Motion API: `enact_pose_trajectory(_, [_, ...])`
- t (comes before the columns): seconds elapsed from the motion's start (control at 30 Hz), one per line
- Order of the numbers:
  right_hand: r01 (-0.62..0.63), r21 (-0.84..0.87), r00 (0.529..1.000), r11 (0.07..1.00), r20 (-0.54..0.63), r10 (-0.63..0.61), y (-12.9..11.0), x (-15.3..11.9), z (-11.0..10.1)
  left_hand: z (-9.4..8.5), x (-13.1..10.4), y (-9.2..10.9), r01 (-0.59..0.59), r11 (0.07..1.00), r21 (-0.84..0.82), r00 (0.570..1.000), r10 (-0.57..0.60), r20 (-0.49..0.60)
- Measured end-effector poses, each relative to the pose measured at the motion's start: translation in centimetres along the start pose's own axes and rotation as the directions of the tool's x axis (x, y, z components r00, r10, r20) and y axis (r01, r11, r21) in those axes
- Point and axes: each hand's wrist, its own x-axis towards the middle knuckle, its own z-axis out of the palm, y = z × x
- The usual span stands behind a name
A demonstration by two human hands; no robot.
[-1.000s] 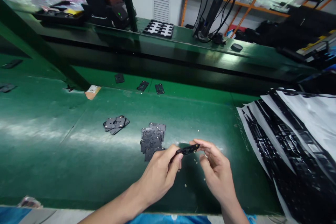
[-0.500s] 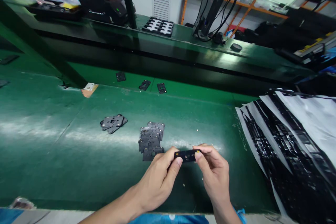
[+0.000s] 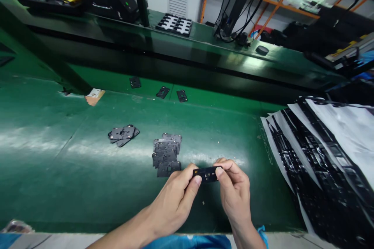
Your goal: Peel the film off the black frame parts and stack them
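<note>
Between my two hands is a flat black plastic plate [image 3: 207, 174] with small cut-outs and a gold-coloured spot near its left end. My left hand [image 3: 178, 194] pinches the left end between thumb and fingers. At the right end, my right hand [image 3: 235, 186] grips with its thumb pressed on the top corner. Just left of the held plate lies an overlapping pile of similar black plates [image 3: 166, 155] on the green table [image 3: 233, 132]. Farther left sits a smaller stack of plates [image 3: 123, 135].
Three more black plates [image 3: 163, 92] lie towards the back edge. On the right are layered sheets of black parts in white film [image 3: 315, 155]. A raised green shelf [image 3: 204, 50] runs behind, bearing a black-and-white tray [image 3: 174, 24]. A green post [image 3: 58, 62] slants at left.
My right thumb has shifted slightly to the left over the plate's right end, covering the corner. The whole view has moved a little; both hands keep their hold.
</note>
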Motion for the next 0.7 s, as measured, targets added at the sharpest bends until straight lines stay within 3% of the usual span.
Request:
enact_pose_trajectory(0.13, [-0.018, 0.002, 0.999, 1.000, -0.035, 0.018, 0.4, -0.3, 0.2, 0.0, 0.1, -0.1, 0.005, 0.996, -0.092, 1.000, -0.004, 0.011])
enact_pose_trajectory(0.3, [-0.089, -0.081, 0.996, 0.993, 0.013, 0.090, -0.4, -0.7, 0.4, 0.3, 0.2, -0.9, 0.015, 0.965, -0.262, 0.999, -0.028, -0.045])
enact_pose_trajectory(0.5, [-0.030, -0.196, 0.999, 0.980, 0.010, 0.032, -1.7, -0.8, 0.8, 1.2, 0.3, -2.1, 0.005, 0.898, -0.440, 0.992, -0.058, -0.108])
enact_pose_trajectory(0.7, [-0.010, -0.215, 1.000, 0.977, -0.006, 0.009, -1.4, -0.8, 1.0, 1.5, 0.1, -2.3, 0.003, 0.895, -0.445, 0.993, -0.056, -0.106])
